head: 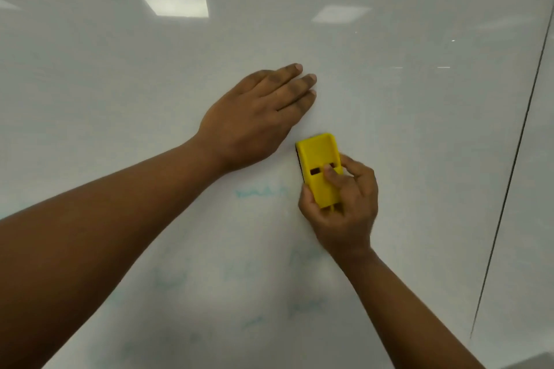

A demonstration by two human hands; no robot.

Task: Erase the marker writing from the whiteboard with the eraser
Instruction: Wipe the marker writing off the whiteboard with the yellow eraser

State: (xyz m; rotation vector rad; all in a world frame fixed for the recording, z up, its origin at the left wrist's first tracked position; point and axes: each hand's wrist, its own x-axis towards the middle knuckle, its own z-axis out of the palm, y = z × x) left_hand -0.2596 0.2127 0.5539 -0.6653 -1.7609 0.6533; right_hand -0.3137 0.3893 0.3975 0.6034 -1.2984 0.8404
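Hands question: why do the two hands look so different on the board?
The left hand lies flat, fingers straight against the whiteboard, holding nothing. The right hand curls its fingers round the yellow eraser. The left hand sits higher, the right hand lower. Both hands are at the whiteboard.

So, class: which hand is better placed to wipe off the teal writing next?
Right. The right hand already grips the yellow eraser against the whiteboard, just right of the teal writing. The left hand lies flat, holding nothing.

Both forearms are bare, no sleeves reaching the wrists.
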